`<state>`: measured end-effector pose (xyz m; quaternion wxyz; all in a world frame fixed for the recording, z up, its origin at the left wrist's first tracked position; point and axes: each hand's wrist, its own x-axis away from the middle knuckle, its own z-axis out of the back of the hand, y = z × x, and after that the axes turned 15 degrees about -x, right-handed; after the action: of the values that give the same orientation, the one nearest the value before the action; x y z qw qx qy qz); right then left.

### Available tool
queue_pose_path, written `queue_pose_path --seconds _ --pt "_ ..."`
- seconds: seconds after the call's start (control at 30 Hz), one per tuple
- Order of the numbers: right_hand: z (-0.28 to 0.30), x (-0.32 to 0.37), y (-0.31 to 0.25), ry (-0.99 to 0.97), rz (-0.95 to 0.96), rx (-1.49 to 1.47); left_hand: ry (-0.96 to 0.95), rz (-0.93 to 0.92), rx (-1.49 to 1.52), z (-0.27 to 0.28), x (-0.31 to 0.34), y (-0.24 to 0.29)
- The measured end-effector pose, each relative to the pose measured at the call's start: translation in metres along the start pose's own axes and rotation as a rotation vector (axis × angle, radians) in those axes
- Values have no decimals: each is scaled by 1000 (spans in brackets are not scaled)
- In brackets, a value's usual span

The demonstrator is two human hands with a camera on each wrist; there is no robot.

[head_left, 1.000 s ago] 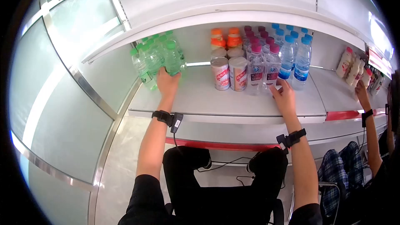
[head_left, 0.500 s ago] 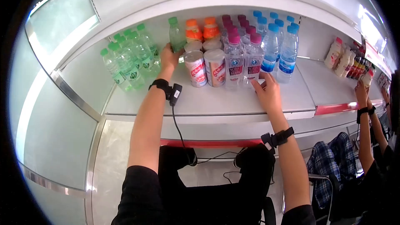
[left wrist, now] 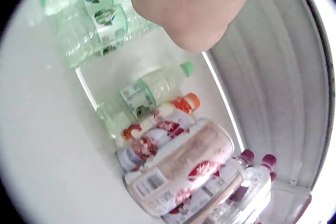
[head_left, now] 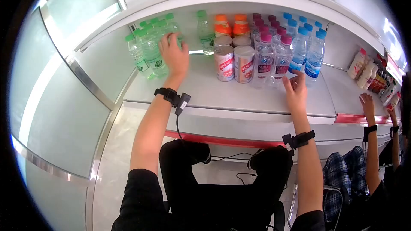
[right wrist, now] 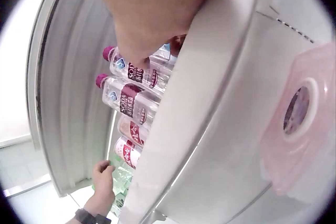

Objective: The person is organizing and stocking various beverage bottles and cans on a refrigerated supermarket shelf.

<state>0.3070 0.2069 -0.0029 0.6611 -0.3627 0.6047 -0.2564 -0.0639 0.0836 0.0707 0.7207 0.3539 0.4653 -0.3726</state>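
In the head view my left hand (head_left: 174,60) reaches over the right end of a group of green-capped water bottles (head_left: 150,53), its fingers relaxed and overlapping the nearest bottle. One green-capped bottle (head_left: 206,34) stands apart at the back, beside orange-capped bottles (head_left: 222,26); the left wrist view also shows this lone bottle (left wrist: 152,90). My right hand (head_left: 296,93), fingers loosely bent and holding nothing, is in front of the purple-capped soda water bottles (head_left: 281,62) and blue-capped bottles (head_left: 315,55). In the right wrist view its fingers are partly hidden behind the hand.
Two cans (head_left: 224,64) front the orange-capped bottles. An upper shelf (head_left: 222,1) overhangs the row. A glass partition (head_left: 55,98) closes the left side. At the right, another person's hand (head_left: 367,105) is near more bottles (head_left: 357,65).
My left hand carried one green-capped bottle right, from the group to beside the orange-capped bottles, let go and returned left to the group. My right hand stayed near the purple-capped bottles.
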Motion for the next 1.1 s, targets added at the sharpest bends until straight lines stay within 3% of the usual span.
queue_pose_path --seconds 0.03,0.07,0.17,0.23,0.27,0.33,0.43,0.57,0.63,0.77,0.9,0.97,1.1 --pt "0 -1 3 15 6 -31 169 -100 -169 6 -5 -7" --pt "0 -2 11 11 25 -39 173 -100 -175 8 -10 -12" --pt "1 0 -2 -7 9 16 33 -29 -172 -4 -28 -30" --pt "1 -1 0 -3 14 34 -246 67 -130 -8 -35 -36" --pt "2 0 1 -1 9 47 -249 67 -126 -12 -32 -35" --pt "2 2 -1 5 -10 23 -451 278 -137 2 -29 -21" --pt "0 1 -3 1 -19 -21 -600 257 -155 -26 4 -39" --pt "2 -1 3 -24 -17 -63 -510 249 -237 -55 30 -37" --pt "1 0 -2 -25 -40 -53 -592 180 -16 -55 27 -34" --pt "2 1 0 -41 -61 -36 -669 309 -60 -75 22 -7" --pt "3 -1 -1 -43 -68 -17 -511 207 -200 -98 19 -18" --pt "2 -1 3 -43 -68 -18 -657 339 0 -91 10 -19" --pt "1 1 -1 -48 -84 -22 -639 308 -6 -92 15 -18"
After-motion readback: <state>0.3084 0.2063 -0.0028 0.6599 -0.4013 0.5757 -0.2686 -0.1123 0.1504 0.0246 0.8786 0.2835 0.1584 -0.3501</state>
